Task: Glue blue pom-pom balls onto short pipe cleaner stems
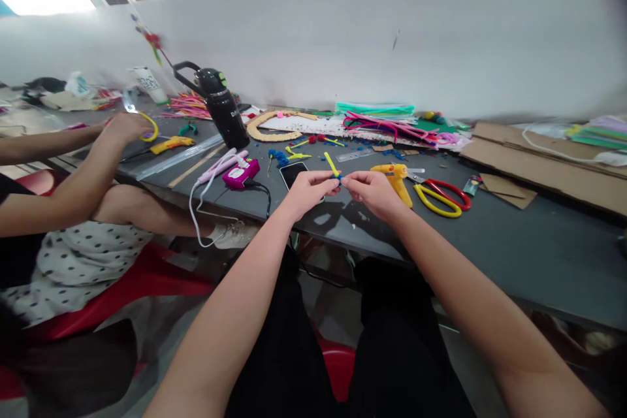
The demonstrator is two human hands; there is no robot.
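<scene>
Above the table's front edge my left hand point(311, 189) and my right hand point(371, 191) meet, fingertips pinched close together. Between them a short yellow pipe cleaner point(330, 162) sticks up, tilted to the left, with a small blue fuzzy bit point(337, 177) at its lower end. My left fingers grip the yellow piece near its base, and my right fingertips pinch at the blue end. A phone point(295, 173) lies partly hidden behind my left hand. Just beyond my right hand rests a yellow glue gun point(396, 177).
Scissors with red and yellow handles point(443, 199) lie right of the glue gun. A black bottle point(223, 108), a magenta box with cables point(241, 173), pink pipe cleaners point(392, 127) and cardboard point(529, 157) lie around. At left, a seated person's hand point(128, 125) is near yellow-handled scissors point(151, 127).
</scene>
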